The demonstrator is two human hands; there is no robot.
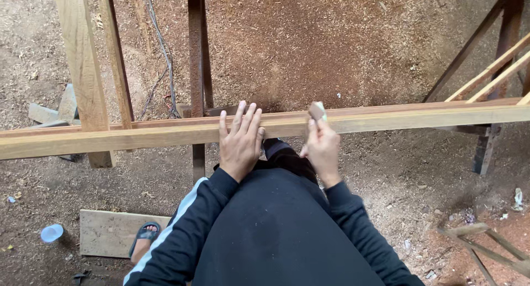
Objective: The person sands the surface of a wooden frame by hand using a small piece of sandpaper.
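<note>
Right hand [322,148] noted pinching a small brown block [317,111], pressed against the long wooden beam [138,136]. Left hand [240,139] laid flat on that beam, fingers spread, just beside the block. Board [107,232] and blue cup [52,233] observed below the beam, on sawdust.

The left hand [240,144] lies flat, palm down, fingers [243,116] spread and pointing far. To its right, the right hand [322,148] is closed in a pinch (slightly blurred), both dark-sleeved forearms reaching forward.
</note>
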